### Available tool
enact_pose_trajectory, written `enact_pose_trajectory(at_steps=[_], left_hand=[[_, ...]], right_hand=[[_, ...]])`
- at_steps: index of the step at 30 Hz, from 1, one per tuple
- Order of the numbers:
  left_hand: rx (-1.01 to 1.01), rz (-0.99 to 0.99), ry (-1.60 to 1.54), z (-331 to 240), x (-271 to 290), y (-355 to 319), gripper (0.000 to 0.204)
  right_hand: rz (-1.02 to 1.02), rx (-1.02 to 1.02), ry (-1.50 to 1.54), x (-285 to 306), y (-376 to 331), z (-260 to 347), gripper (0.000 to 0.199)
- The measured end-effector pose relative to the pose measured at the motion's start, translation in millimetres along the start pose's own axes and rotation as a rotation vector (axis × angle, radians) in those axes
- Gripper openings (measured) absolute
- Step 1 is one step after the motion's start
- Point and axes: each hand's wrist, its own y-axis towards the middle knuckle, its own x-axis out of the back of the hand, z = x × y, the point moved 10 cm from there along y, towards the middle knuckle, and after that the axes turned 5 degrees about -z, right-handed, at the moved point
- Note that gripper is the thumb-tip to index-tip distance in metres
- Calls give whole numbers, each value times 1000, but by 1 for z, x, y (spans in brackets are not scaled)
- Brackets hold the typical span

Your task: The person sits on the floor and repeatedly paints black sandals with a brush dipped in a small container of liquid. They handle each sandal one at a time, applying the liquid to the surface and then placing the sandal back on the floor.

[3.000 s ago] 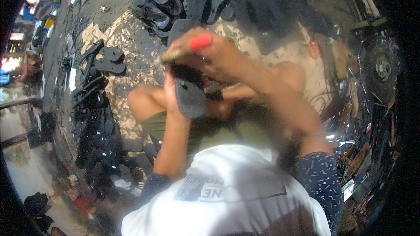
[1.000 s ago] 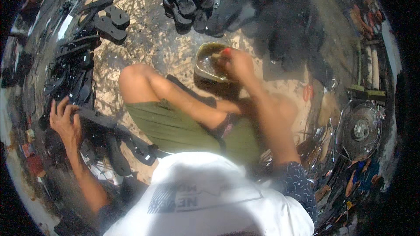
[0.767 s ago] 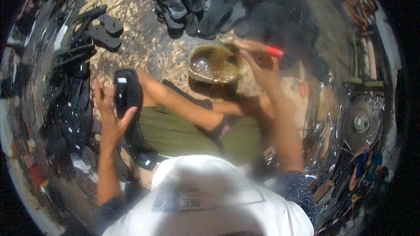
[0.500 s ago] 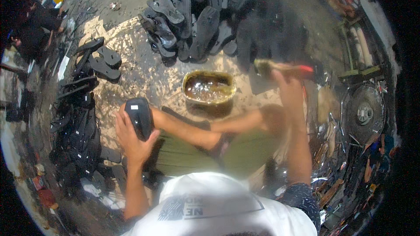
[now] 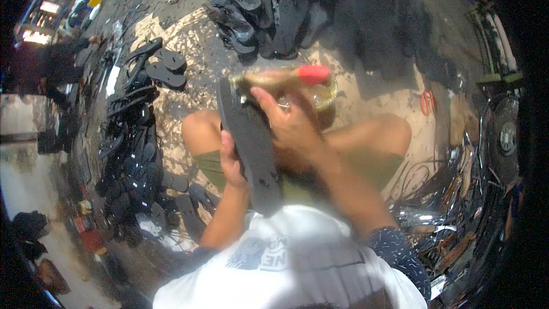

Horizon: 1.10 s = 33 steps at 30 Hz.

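The left hand is closed around the left edge of one dark sandal sole, and the right hand is closed on one brush with a red-ended handle. The sole stands out to the left of the tub and nearer the person; the brush crosses in front of the tub, which it and the right hand partly hide. Its bristle end is at the sole's far end; blur hides whether they touch.

Half a second ago the brush was right of the tub, and the sole showed a white-labelled face; now a grey face with small dark spots shows.

Counted: one tub, two small sandals well left of it, one fan far to its right. The heap of black soles beyond it overlaps too much to count.
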Motion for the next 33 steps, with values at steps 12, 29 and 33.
enact_pose_trajectory(at_steps=[12,29,33], left_hand=[[247,72,-146,39,31,-13,80],[193,-113,-121,22,71,12,70],[7,-306,104,11,52,64,69]], right_hand=[[135,-120,-43,29,12,-81,25],[308,-186,-859,142,16,-138,24],[-116,-382,-413,147,29,-35,26]])
